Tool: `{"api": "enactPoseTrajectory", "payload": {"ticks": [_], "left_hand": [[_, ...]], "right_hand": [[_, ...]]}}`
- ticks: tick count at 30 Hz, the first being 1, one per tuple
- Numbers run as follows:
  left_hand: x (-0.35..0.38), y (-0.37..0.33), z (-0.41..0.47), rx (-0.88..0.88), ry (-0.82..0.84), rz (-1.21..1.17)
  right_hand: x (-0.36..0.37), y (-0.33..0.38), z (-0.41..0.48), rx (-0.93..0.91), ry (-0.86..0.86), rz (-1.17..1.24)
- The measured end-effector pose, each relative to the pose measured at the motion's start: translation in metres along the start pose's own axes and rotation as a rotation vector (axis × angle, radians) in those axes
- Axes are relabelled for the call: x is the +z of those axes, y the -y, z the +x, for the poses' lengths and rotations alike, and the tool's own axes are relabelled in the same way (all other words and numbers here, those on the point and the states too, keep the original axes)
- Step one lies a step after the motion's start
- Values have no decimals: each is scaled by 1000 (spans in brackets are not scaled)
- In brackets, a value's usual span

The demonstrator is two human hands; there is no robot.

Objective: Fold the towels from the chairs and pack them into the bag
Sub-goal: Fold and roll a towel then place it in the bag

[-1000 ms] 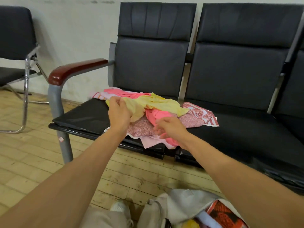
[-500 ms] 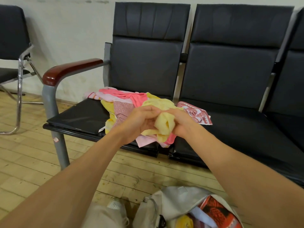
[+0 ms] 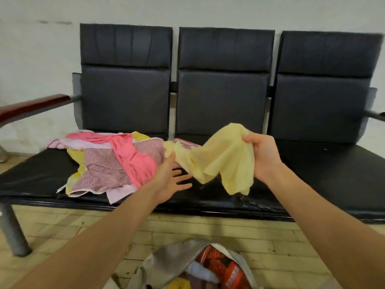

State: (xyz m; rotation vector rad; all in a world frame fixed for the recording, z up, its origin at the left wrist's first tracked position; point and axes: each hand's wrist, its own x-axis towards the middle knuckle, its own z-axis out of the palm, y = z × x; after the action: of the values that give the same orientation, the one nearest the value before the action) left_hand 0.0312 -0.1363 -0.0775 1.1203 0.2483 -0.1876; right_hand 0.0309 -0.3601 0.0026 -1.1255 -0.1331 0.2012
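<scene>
Pulled rightward out of the towel pile (image 3: 108, 165), the yellow towel (image 3: 225, 161) now dangles from your right hand (image 3: 265, 155), fingers clamped on its top edge, while your left hand (image 3: 169, 181) has let go — fingers splayed just beneath its tail — so folding looks next, not the bag (image 3: 166, 261).

Pale yellow towel (image 3: 224, 161), black chairs (image 3: 223, 97)

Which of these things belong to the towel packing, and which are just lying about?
Job: yellow towel, gripped by the right hand; left hand; towel pile; chairs; bag.
Just there: armrest; wall; floor.
</scene>
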Motion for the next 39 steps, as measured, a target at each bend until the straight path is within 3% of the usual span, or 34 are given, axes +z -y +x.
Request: {"api": "enactPoseTrajectory", "payload": {"ticks": [3, 7, 12, 18, 24, 27, 30, 33, 36, 39], "left_hand": [[25, 26, 10, -63, 28, 23], [47, 64, 18, -58, -27, 283], [59, 82, 36, 13, -110, 379], [72, 88, 38, -76, -30, 142], [78, 95, 30, -152, 29, 32], [79, 91, 24, -127, 31, 126], [75, 85, 13, -72, 82, 255], [63, 77, 1, -23, 162, 347], [47, 71, -8, -18, 203, 380], [33, 67, -16, -46, 220, 357]], "right_hand": [[-43, -5, -16, 42, -93, -97], [-78, -17, -16, 146, -218, -546], [-101, -24, -21, 166, -107, -990], [-126, -39, -21, 176, -150, -1503], [-115, -56, -6, 232, -166, -1577], [-106, -65, 2, 218, -176, -1662], [-99, -75, 7, 132, -167, -1523], [-96, -85, 5, 185, -159, -1392], [-96, -96, -2, 253, -70, -1602], [-93, -99, -4, 208, -66, -1723]]}}
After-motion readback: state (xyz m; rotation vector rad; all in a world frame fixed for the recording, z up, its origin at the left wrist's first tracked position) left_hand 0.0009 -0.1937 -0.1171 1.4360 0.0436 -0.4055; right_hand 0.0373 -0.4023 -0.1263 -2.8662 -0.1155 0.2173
